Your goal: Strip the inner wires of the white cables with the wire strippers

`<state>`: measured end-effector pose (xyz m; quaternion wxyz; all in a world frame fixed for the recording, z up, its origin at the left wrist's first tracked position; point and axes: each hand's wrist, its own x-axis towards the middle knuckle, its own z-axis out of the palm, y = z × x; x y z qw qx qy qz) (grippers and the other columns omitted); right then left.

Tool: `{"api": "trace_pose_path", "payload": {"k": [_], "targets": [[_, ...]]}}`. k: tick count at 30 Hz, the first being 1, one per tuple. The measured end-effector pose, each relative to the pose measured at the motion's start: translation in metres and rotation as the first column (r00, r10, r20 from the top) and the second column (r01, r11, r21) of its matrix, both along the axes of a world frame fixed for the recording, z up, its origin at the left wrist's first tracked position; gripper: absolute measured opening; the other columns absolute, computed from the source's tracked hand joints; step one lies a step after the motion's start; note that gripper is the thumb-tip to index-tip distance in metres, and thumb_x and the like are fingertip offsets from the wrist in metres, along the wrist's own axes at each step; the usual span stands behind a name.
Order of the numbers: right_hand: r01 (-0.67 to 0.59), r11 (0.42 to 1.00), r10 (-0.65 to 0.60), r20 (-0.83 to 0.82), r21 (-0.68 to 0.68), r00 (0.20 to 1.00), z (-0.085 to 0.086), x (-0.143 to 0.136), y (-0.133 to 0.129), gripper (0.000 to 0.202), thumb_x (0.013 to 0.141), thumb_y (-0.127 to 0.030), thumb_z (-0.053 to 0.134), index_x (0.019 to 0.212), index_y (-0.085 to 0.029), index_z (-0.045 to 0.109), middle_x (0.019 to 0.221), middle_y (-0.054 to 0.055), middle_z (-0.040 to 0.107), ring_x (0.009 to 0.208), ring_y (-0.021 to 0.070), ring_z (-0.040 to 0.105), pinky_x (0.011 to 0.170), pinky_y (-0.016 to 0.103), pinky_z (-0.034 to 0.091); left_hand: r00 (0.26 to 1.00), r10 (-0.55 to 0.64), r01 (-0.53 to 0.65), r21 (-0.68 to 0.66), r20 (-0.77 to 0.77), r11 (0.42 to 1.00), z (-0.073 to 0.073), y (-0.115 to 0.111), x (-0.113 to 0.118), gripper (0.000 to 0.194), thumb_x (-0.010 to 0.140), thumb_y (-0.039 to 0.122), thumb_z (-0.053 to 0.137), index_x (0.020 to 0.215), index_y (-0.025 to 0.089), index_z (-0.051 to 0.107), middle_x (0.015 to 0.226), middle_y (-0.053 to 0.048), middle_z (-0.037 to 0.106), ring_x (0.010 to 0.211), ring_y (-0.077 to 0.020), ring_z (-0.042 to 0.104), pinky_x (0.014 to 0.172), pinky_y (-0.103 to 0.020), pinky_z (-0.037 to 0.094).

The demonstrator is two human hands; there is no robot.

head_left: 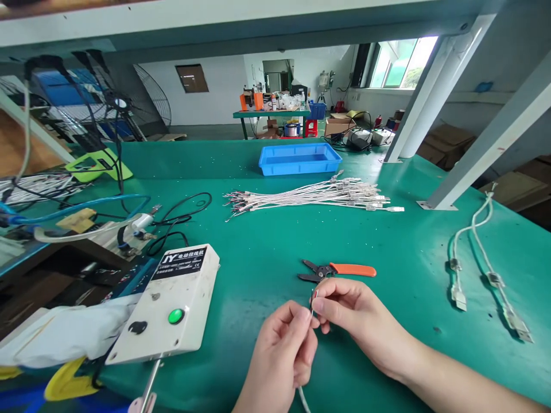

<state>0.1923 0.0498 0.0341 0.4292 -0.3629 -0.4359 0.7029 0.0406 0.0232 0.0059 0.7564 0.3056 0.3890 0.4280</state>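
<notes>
My left hand [286, 350] pinches a white cable [303, 398] near its end, and the cable runs down out of view below the hand. At its tip, thin coloured wires [313, 301] fan out, one dark and one reddish. My right hand [350, 312] is closed, thumb and finger pressed on these wires, with the fingertips of both hands nearly meeting. Just behind the hands lies a pair of wire strippers [353, 269] with orange handles and black jaws, the jaws apart. Further back, a bundle of white USB cables [301, 196] rests on the green bench.
A white control box [172, 304] with a green button stands at the left. Two USB cables [473, 246] lie at the right, near metal posts [486, 132]. A blue tray [300, 160] sits behind the bundle. Overhead runs a shelf beam [275, 23].
</notes>
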Motion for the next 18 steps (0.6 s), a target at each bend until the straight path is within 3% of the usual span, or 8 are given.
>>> {"api": "trace_pose_path", "payload": {"k": [13,18], "targets": [[0.011,1.0,-0.011,0.07,-0.009,0.997,-0.0009,-0.0016,-0.0019,0.027,0.076,-0.041,0.078,0.077,-0.015,0.072,0.066,0.001,0.06,0.062,0.01,0.051,0.063,0.024,0.044,1.0,0.015,-0.015,-0.021,-0.009,1.0,0.0012,-0.0029,-0.0016,0.046,0.08,0.058,0.066,0.071,0.017,0.048,0.045,0.009,0.033,0.035,-0.0017,0.015,0.035,-0.017,0.013],[0.046,0.997,-0.053,0.118,0.066,0.992,-0.003,-0.0007,-0.0046,0.03,0.079,-0.044,0.074,0.077,-0.015,0.068,0.068,0.001,0.058,0.06,0.01,0.05,0.06,0.025,0.041,0.999,0.005,-0.005,0.002,-0.049,1.0,0.0016,-0.0028,0.0001,0.047,0.079,0.06,0.066,0.072,0.017,0.049,0.044,0.009,0.033,0.034,-0.0021,0.017,0.033,-0.017,0.016]]}}
